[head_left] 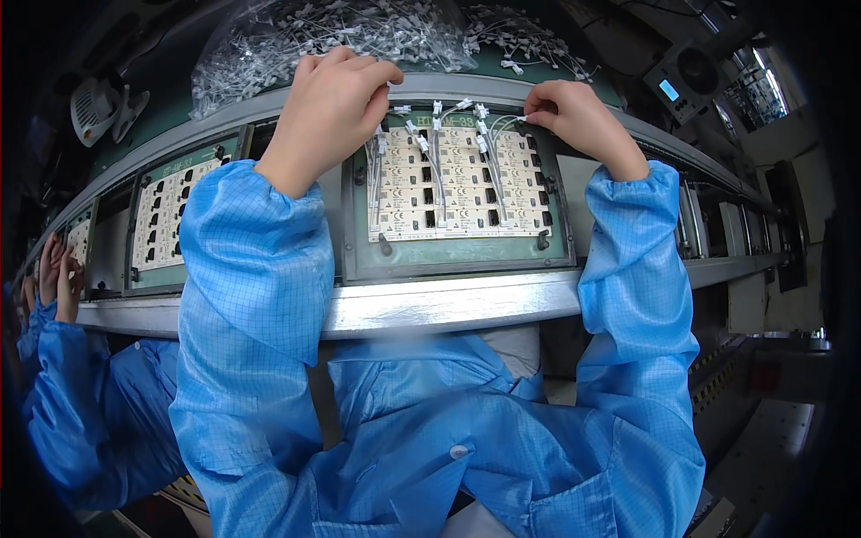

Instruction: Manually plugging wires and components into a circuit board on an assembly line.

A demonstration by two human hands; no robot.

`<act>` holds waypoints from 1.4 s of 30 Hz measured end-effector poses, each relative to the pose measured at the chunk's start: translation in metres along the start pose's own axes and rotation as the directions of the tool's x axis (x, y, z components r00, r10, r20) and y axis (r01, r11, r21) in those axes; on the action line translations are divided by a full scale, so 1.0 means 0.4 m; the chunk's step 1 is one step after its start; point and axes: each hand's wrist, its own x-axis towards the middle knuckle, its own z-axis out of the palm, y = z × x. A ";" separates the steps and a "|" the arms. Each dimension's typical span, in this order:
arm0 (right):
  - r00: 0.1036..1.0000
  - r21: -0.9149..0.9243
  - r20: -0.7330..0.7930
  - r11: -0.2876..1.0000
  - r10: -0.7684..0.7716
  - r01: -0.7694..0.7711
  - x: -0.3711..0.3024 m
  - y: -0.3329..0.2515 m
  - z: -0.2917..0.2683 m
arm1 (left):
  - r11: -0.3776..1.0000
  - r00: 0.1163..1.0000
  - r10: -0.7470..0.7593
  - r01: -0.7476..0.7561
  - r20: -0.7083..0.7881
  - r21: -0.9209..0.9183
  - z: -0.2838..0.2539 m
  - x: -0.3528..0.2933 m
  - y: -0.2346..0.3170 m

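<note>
A metal conveyor rail [448,300] carries a green tray [457,255] holding a pale circuit board [462,184]. Several white wires [435,134] are already plugged along its left and middle; the right columns look unfilled. The left hand [336,99] and right hand [569,112] each pinch a wire at the top edge.

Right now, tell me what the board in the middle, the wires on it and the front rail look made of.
Board: looks like a cream circuit panel, matte, with rows of small black parts. Wires: thin white leads, probably plastic-coated, ending in small white connectors. Rail: seemingly bare metal, grey and shiny with bright streaks. The left hand and right hand pinch wires at the board's top edge.
</note>
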 end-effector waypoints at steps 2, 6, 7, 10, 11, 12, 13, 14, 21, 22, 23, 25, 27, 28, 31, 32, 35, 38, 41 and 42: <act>1.000 -0.018 0.010 1.000 0.018 -0.017 0.000 -0.001 0.000 | 1.000 1.000 -0.001 0.001 0.012 -0.006 -0.003 -0.001 0.002; 0.997 -0.088 0.043 0.994 0.062 -0.058 -0.003 -0.007 0.001 | 1.000 0.999 -0.010 0.011 0.051 -0.015 0.000 -0.001 0.005; 0.997 -0.087 0.043 0.994 0.063 -0.059 -0.004 -0.005 0.004 | 1.000 0.999 -0.009 0.010 0.052 -0.015 0.000 -0.002 0.006; 1.000 -0.032 -0.005 0.999 -0.009 0.008 -0.002 0.006 0.015 | 1.000 0.999 0.003 -0.001 0.051 -0.025 -0.001 -0.001 0.008; 1.000 -0.027 -0.012 1.000 -0.012 0.011 0.000 0.010 0.016 | 1.000 0.998 0.006 -0.005 0.057 -0.019 -0.002 0.000 0.009; 1.000 -0.021 -0.018 1.000 -0.016 0.016 0.002 0.011 0.018 | 1.000 0.998 0.008 -0.007 0.062 -0.011 -0.003 0.000 0.010; 1.000 -0.020 -0.019 1.000 -0.015 0.015 0.004 0.011 0.022 | 1.000 0.998 0.009 -0.008 0.063 -0.012 -0.004 -0.001 0.010; 0.999 -0.019 -0.026 1.000 -0.019 0.018 0.007 0.008 0.026 | 1.000 0.998 0.013 -0.012 0.063 -0.017 -0.004 -0.003 0.009; 0.998 0.176 -0.045 0.984 0.049 -0.041 0.011 0.016 0.038 | 0.999 0.997 0.029 -0.027 0.067 -0.031 0.000 -0.002 0.008; 0.998 0.177 -0.046 0.983 0.053 -0.044 0.011 0.018 0.039 | 0.999 0.997 0.033 -0.031 0.069 -0.033 0.000 -0.001 0.008; 0.999 0.169 -0.033 0.985 0.034 -0.028 0.012 0.022 0.039 | 0.999 0.996 0.027 -0.024 0.080 -0.033 0.000 -0.001 0.009; 1.000 0.162 -0.022 0.987 0.017 -0.013 0.012 0.023 0.039 | 0.999 0.996 0.023 -0.020 0.092 -0.031 -0.005 0.000 0.011; 0.999 0.196 -0.032 0.980 0.018 -0.012 0.012 0.022 0.037 | 1.000 0.994 0.000 0.003 0.108 -0.029 -0.011 0.000 0.012; 0.999 0.197 -0.032 0.980 0.018 -0.012 0.011 0.020 0.035 | 1.000 0.994 0.000 0.003 0.109 -0.029 -0.013 0.001 0.013; 0.999 0.206 -0.033 0.978 0.043 -0.035 0.008 0.017 0.026 | 0.999 0.994 -0.001 0.004 0.112 -0.035 -0.014 0.003 0.015; 0.998 0.187 -0.048 0.982 0.036 -0.026 0.008 0.018 0.026 | 0.999 0.996 0.007 -0.003 0.091 -0.046 -0.011 0.003 0.016; 0.997 0.159 -0.077 0.987 0.029 -0.016 0.009 0.014 0.017 | 0.998 0.997 0.010 -0.006 0.071 -0.056 -0.010 0.001 0.014; 0.988 0.124 -0.155 0.992 0.003 0.017 0.009 0.024 0.017 | 0.999 0.999 -0.002 0.003 0.040 -0.032 -0.010 0.004 0.010; 0.938 -0.045 -0.295 0.983 -0.183 0.178 0.016 -0.018 0.027 | 0.999 0.995 -0.046 0.048 -0.086 0.025 -0.028 0.008 0.001; 0.874 -0.201 -0.348 0.937 -0.339 0.284 0.020 -0.056 0.031 | 0.995 0.980 -0.078 0.088 -0.184 0.049 -0.040 0.012 -0.002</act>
